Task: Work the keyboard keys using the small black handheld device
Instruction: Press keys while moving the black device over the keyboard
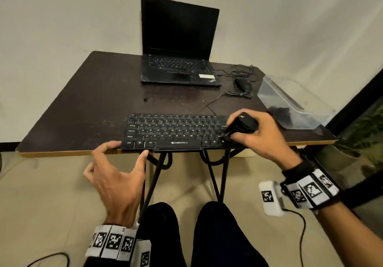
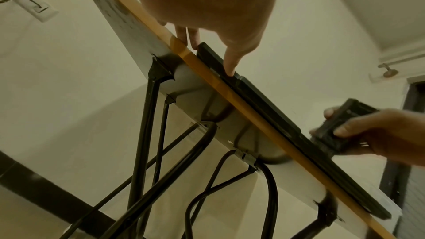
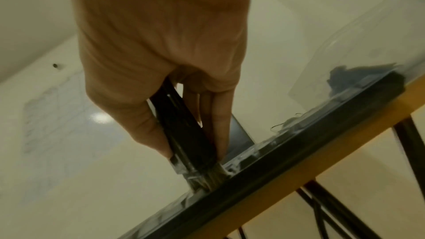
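A black keyboard [image 1: 176,131] lies along the front edge of the dark table [image 1: 83,105]. My right hand [image 1: 238,131] grips the small black handheld device [image 1: 243,125] and tilts it down over the keyboard's right end. In the right wrist view the device [image 3: 184,130] ends in bristles [image 3: 207,177] that touch the keyboard [image 3: 287,154]. My left hand [image 1: 131,148] is at the keyboard's front left corner, with the thumb and index fingertip resting on its front edge. The left wrist view shows that hand [image 2: 214,57], the keyboard [image 2: 264,101] and the device [image 2: 338,130].
An open laptop [image 1: 178,45] with a dark screen stands at the back. A wired mouse [image 1: 243,84] and loose cable lie to its right. A clear plastic container [image 1: 294,101] holding a dark object sits at the right edge. Black folding legs run under the table.
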`<state>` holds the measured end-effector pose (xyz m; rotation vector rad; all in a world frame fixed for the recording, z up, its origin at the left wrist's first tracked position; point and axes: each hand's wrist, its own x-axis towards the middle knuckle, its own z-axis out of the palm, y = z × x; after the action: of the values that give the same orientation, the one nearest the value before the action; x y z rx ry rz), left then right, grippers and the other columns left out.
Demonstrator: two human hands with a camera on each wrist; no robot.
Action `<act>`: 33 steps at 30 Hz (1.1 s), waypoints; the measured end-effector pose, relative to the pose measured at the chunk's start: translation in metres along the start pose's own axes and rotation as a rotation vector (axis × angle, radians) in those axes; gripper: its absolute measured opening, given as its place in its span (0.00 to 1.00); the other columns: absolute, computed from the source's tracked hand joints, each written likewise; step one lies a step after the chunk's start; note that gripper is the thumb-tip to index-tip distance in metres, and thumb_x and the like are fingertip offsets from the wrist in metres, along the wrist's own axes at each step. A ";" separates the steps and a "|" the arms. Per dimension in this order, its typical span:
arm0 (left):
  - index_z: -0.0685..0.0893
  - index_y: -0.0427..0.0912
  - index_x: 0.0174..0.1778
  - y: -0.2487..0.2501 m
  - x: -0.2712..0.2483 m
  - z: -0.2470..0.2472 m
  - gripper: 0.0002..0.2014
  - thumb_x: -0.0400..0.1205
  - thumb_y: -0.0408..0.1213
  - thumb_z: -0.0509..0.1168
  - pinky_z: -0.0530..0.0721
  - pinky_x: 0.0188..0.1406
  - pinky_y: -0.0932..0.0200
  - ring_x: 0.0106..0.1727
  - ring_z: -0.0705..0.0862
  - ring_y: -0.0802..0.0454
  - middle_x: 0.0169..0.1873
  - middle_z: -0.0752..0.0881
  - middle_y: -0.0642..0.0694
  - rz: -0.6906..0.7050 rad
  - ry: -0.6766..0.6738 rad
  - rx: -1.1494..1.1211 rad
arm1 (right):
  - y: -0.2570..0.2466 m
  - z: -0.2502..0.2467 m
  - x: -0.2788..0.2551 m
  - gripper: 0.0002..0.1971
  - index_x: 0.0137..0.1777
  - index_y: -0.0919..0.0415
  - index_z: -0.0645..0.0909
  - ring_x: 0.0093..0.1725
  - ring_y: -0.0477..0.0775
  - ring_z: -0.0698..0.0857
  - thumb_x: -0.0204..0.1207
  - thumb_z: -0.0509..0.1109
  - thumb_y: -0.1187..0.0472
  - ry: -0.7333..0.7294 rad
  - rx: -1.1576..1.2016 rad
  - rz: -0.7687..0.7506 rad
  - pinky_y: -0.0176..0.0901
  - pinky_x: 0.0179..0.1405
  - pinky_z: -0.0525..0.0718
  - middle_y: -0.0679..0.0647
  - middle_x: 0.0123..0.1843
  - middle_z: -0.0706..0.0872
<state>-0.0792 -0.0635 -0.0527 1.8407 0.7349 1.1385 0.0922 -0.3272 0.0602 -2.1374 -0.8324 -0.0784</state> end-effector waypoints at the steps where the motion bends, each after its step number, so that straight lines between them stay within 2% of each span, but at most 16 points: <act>1: 0.78 0.48 0.70 0.001 -0.001 0.001 0.35 0.71 0.49 0.86 0.63 0.63 0.69 0.68 0.76 0.39 0.65 0.84 0.54 0.015 -0.006 0.016 | -0.006 0.006 -0.001 0.16 0.50 0.50 0.90 0.53 0.56 0.94 0.67 0.80 0.70 -0.031 -0.004 -0.031 0.65 0.62 0.91 0.47 0.51 0.95; 3: 0.78 0.47 0.71 0.000 -0.003 0.001 0.35 0.72 0.50 0.86 0.64 0.63 0.57 0.67 0.74 0.46 0.65 0.83 0.56 0.030 -0.012 0.040 | -0.008 0.009 -0.003 0.17 0.50 0.48 0.90 0.50 0.54 0.93 0.67 0.80 0.71 -0.052 -0.051 -0.050 0.60 0.56 0.91 0.45 0.49 0.94; 5: 0.79 0.47 0.69 -0.002 -0.002 -0.002 0.33 0.73 0.51 0.85 0.65 0.65 0.53 0.66 0.72 0.53 0.64 0.83 0.55 0.021 -0.009 0.048 | 0.005 -0.005 -0.006 0.18 0.49 0.46 0.90 0.50 0.50 0.93 0.67 0.80 0.70 0.000 -0.085 0.003 0.59 0.57 0.92 0.43 0.49 0.95; 8: 0.80 0.48 0.66 -0.002 -0.001 -0.002 0.30 0.73 0.51 0.85 0.63 0.66 0.54 0.68 0.75 0.45 0.63 0.85 0.54 0.000 -0.012 0.045 | 0.039 -0.039 -0.020 0.17 0.48 0.44 0.90 0.53 0.51 0.93 0.67 0.82 0.68 0.157 -0.138 0.152 0.62 0.59 0.93 0.44 0.49 0.95; 10: 0.81 0.47 0.64 -0.002 0.000 0.000 0.29 0.73 0.50 0.85 0.61 0.69 0.54 0.68 0.79 0.45 0.62 0.86 0.52 0.008 -0.013 0.048 | 0.057 -0.056 -0.027 0.17 0.47 0.44 0.90 0.54 0.51 0.93 0.68 0.83 0.69 0.274 -0.141 0.240 0.62 0.61 0.93 0.43 0.49 0.94; 13: 0.81 0.46 0.63 0.000 -0.001 0.005 0.29 0.72 0.50 0.85 0.60 0.71 0.52 0.67 0.81 0.44 0.62 0.87 0.49 0.011 -0.028 0.068 | 0.063 -0.060 -0.027 0.18 0.46 0.43 0.90 0.55 0.55 0.93 0.68 0.82 0.70 0.352 -0.107 0.274 0.54 0.59 0.93 0.45 0.49 0.94; 14: 0.81 0.47 0.62 0.000 -0.001 0.005 0.28 0.73 0.50 0.85 0.60 0.72 0.50 0.68 0.81 0.43 0.62 0.87 0.49 0.008 -0.032 0.077 | 0.060 -0.055 -0.024 0.17 0.46 0.43 0.90 0.56 0.55 0.93 0.68 0.82 0.70 0.334 -0.077 0.256 0.53 0.60 0.92 0.45 0.49 0.94; 16: 0.82 0.49 0.63 0.001 -0.001 0.004 0.27 0.73 0.51 0.84 0.60 0.73 0.46 0.70 0.80 0.43 0.62 0.87 0.49 0.016 -0.048 0.101 | 0.047 -0.039 -0.017 0.15 0.48 0.45 0.90 0.56 0.54 0.93 0.67 0.81 0.67 0.248 -0.004 0.199 0.57 0.62 0.92 0.46 0.50 0.94; 18: 0.84 0.50 0.65 0.000 0.000 0.003 0.26 0.75 0.52 0.83 0.60 0.72 0.45 0.70 0.80 0.43 0.63 0.88 0.50 0.046 -0.067 0.119 | 0.037 -0.027 -0.012 0.15 0.49 0.46 0.90 0.53 0.55 0.93 0.67 0.80 0.67 0.149 -0.010 0.144 0.57 0.59 0.93 0.47 0.49 0.95; 19: 0.85 0.50 0.65 -0.001 0.000 0.002 0.25 0.76 0.52 0.83 0.60 0.71 0.46 0.70 0.80 0.44 0.63 0.88 0.50 0.069 -0.077 0.127 | 0.036 -0.028 -0.009 0.16 0.49 0.45 0.90 0.52 0.53 0.93 0.68 0.80 0.68 0.121 -0.045 0.141 0.54 0.56 0.93 0.47 0.48 0.95; 21: 0.88 0.52 0.64 -0.003 0.001 0.000 0.23 0.77 0.56 0.82 0.59 0.67 0.46 0.70 0.80 0.44 0.62 0.88 0.51 0.102 -0.086 0.142 | 0.044 -0.039 0.000 0.17 0.47 0.43 0.90 0.53 0.50 0.92 0.68 0.81 0.69 0.152 -0.136 0.182 0.47 0.55 0.91 0.45 0.48 0.95; 25: 0.89 0.52 0.62 -0.008 0.002 0.002 0.22 0.75 0.54 0.81 0.59 0.66 0.45 0.70 0.80 0.43 0.62 0.88 0.50 0.106 -0.098 0.149 | 0.067 -0.070 0.014 0.16 0.51 0.47 0.90 0.58 0.57 0.90 0.72 0.81 0.69 0.302 -0.189 0.381 0.42 0.51 0.84 0.51 0.52 0.93; 26: 0.89 0.51 0.62 -0.009 0.002 0.003 0.22 0.74 0.53 0.81 0.59 0.66 0.46 0.70 0.80 0.43 0.62 0.88 0.49 0.107 -0.092 0.147 | 0.068 -0.070 0.018 0.15 0.51 0.47 0.90 0.58 0.57 0.90 0.72 0.81 0.69 0.314 -0.210 0.389 0.43 0.53 0.85 0.51 0.52 0.92; 29: 0.90 0.48 0.62 -0.010 0.001 0.005 0.22 0.73 0.50 0.83 0.59 0.66 0.46 0.69 0.80 0.40 0.62 0.88 0.47 0.102 -0.083 0.141 | 0.058 -0.053 0.032 0.16 0.51 0.44 0.90 0.59 0.54 0.89 0.73 0.81 0.68 0.267 -0.168 0.375 0.54 0.66 0.89 0.49 0.54 0.92; 31: 0.90 0.46 0.61 -0.008 0.000 0.006 0.22 0.73 0.47 0.84 0.59 0.67 0.46 0.69 0.81 0.39 0.62 0.88 0.46 0.101 -0.065 0.125 | 0.048 -0.035 0.043 0.16 0.47 0.39 0.89 0.60 0.52 0.91 0.71 0.82 0.66 0.204 -0.087 0.328 0.56 0.68 0.90 0.45 0.54 0.94; 33: 0.90 0.46 0.61 -0.008 -0.001 0.005 0.22 0.73 0.47 0.84 0.60 0.66 0.47 0.69 0.81 0.39 0.62 0.89 0.46 0.106 -0.051 0.126 | 0.041 -0.020 0.052 0.17 0.46 0.36 0.89 0.59 0.50 0.91 0.69 0.82 0.63 0.113 -0.092 0.249 0.55 0.65 0.90 0.41 0.52 0.94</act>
<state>-0.0752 -0.0618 -0.0612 2.0280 0.7004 1.1304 0.1615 -0.3317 0.0627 -2.2832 -0.5012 -0.1081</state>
